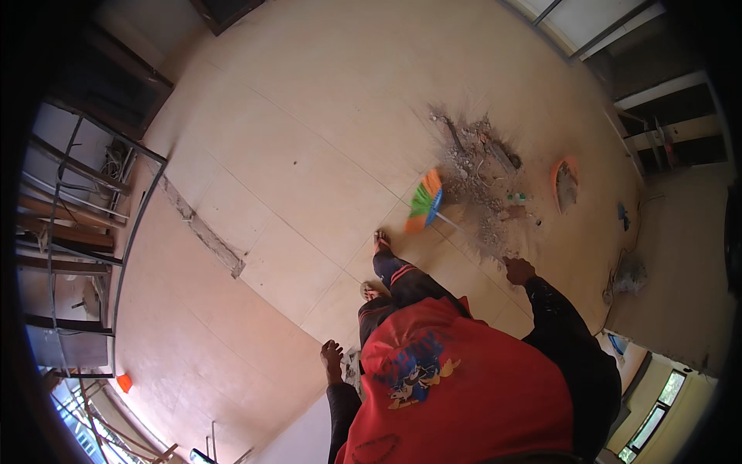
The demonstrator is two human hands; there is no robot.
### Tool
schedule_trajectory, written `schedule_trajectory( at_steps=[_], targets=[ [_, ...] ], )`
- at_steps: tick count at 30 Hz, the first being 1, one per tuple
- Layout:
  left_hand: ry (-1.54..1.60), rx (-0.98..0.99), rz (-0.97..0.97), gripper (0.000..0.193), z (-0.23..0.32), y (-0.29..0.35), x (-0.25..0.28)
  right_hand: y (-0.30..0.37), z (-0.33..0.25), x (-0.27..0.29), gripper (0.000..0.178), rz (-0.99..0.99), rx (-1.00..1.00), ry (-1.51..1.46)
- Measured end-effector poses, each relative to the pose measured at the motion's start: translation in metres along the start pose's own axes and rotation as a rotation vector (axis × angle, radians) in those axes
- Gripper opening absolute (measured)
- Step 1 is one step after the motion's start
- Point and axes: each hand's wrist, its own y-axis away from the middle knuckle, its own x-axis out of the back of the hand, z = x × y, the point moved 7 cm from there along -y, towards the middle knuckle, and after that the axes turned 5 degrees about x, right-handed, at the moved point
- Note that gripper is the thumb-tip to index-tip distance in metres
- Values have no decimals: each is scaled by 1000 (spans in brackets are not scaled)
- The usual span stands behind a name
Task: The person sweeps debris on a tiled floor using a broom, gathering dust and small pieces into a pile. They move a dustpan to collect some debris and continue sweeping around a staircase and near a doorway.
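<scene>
A broom (424, 203) with orange, green and blue bristles touches the tiled floor, just left of a heap of grey rubble and dust (483, 166). Its pale handle runs down to the right toward my right hand (519, 271), which is closed around the handle's end. My left hand (332, 357) hangs low at my left side, away from the broom. Its fingers are loosely bent and a little apart, with nothing visible in them. An orange-rimmed pan (565, 184) holding grey debris lies to the right of the heap.
A metal frame (137, 236) with stacked wood and pipes stands at the left. A broken strip (202, 228) crosses the floor. A clear plastic bag (630, 276) and a cable lie along the right wall. Dark shelving (672, 127) stands at the far right.
</scene>
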Motion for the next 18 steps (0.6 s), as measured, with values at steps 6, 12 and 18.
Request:
schedule_trajectory(
  at_steps=[6,12,18],
  targets=[
    [-114,-134,-104,33,97,-12,-70,20,11,53,31,93,-9,69],
    [-78,-237,-47,31,175,-7,-69,26,-44,68,35,311,268,-260],
    [-152,-90,-105,32,181,-50,-48,-108,-256,126,41,366,601,-307]
  ],
)
